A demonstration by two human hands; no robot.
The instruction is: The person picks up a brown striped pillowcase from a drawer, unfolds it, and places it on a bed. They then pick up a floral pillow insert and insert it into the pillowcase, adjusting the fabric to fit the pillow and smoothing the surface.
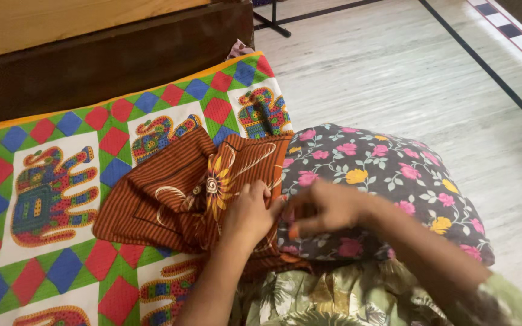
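**Inspector:** Patchwork sheet (61, 181) noted: red, blue and green diamonds, white squares with elephant figures. It covers the bed on the left. Dark wooden frame (122, 54) runs behind it.

**Clerk:** And the room?

**Inspector:** Pale streaked floor (406, 78) to the right, crossed by thin dark lines. A black stand foot (273, 24) shows at the top edge.

**Clerk:** Other items?

**Inspector:** Dark pillow (394, 175) with pink and yellow flowers, at the bed's edge. A brown striped cover (176, 193) with a sunflower pattern lies crumpled on the sheet, touching the pillow's left end.

**Clerk:** Hands?

**Inspector:** Left hand (252, 211) pinched shut on the cover's edge. Right hand (327, 208) blurred, fingers curled at the pillow's end where the cover meets it; its grip I cannot tell. Green leaf-print clothing (333, 296) fills the foreground.
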